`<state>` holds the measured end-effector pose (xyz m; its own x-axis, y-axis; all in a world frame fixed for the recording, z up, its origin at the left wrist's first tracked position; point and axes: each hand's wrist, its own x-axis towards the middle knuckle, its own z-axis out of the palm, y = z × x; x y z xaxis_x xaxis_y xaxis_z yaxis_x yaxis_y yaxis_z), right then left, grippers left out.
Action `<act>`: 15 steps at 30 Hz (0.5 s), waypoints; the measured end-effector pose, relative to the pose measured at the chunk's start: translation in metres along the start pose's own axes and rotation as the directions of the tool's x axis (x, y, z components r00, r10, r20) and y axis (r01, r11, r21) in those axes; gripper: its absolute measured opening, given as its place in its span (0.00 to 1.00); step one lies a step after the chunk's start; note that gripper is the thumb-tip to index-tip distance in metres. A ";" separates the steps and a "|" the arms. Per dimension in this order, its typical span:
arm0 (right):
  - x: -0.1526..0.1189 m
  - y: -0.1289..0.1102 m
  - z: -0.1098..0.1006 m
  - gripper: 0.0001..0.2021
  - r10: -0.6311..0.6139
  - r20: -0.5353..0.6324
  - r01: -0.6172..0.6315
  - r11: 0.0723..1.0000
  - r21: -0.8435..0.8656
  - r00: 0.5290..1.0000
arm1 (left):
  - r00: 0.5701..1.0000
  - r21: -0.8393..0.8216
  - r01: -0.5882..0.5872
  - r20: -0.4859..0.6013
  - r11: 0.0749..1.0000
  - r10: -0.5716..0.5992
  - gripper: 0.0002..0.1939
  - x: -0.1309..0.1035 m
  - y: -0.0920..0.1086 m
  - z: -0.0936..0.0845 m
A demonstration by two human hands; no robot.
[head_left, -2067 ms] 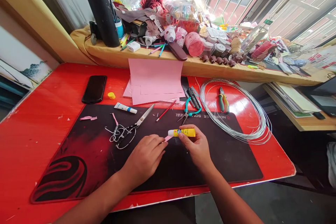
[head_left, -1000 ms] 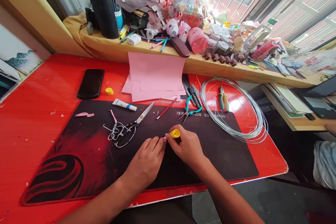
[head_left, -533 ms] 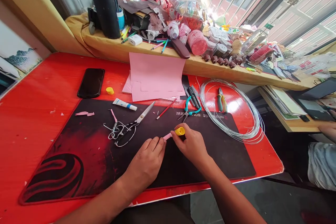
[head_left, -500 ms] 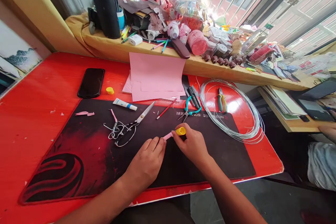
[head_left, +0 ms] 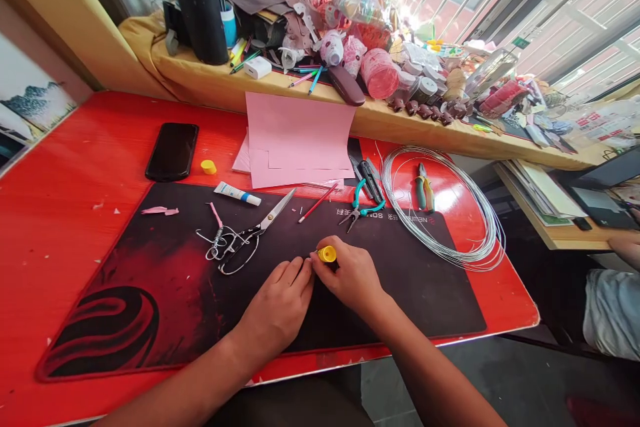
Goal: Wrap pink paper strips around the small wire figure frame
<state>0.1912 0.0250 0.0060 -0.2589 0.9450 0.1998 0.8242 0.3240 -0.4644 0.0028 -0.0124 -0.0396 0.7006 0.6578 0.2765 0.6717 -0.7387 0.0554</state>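
My right hand is closed around a small yellow glue stick, its round end facing up. Its fingertips meet those of my left hand over the black desk mat. The left fingers are pressed together; the pink paper strip they held earlier is now hidden between the hands. To their left lie silver scissors with a bent wire piece beside them. A red pencil and teal-handled pliers rest beyond the hands.
Pink paper sheets, a black phone, a glue tube, a yellow cap, a wire coil and more pliers lie on the red table. A person's arm shows at right.
My right hand has moved left with the yellow glue stick, up against my left fingertips. The pink strip between the hands has gone out of sight. The view has shifted slightly.
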 end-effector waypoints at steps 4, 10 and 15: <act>-0.002 0.004 0.003 0.10 0.010 0.024 -0.009 0.999 -0.041 1.000 | 1.000 0.022 0.001 -0.002 1.000 -0.001 0.23 0.001 0.001 -0.002; -0.003 0.010 -0.001 0.10 0.028 0.005 -0.028 0.999 -0.024 1.000 | 1.000 0.038 0.004 -0.005 0.999 -0.004 0.24 0.002 0.002 -0.004; -0.002 0.013 -0.004 0.10 0.029 -0.025 -0.030 0.998 -0.055 0.999 | 0.999 0.047 -0.003 0.038 0.999 0.002 0.24 0.002 0.002 -0.004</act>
<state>0.2045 0.0270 0.0025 -0.2226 0.9526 0.2076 0.8583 0.2925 -0.4217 0.0042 -0.0135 -0.0347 0.7105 0.6617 0.2394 0.6798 -0.7333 0.0095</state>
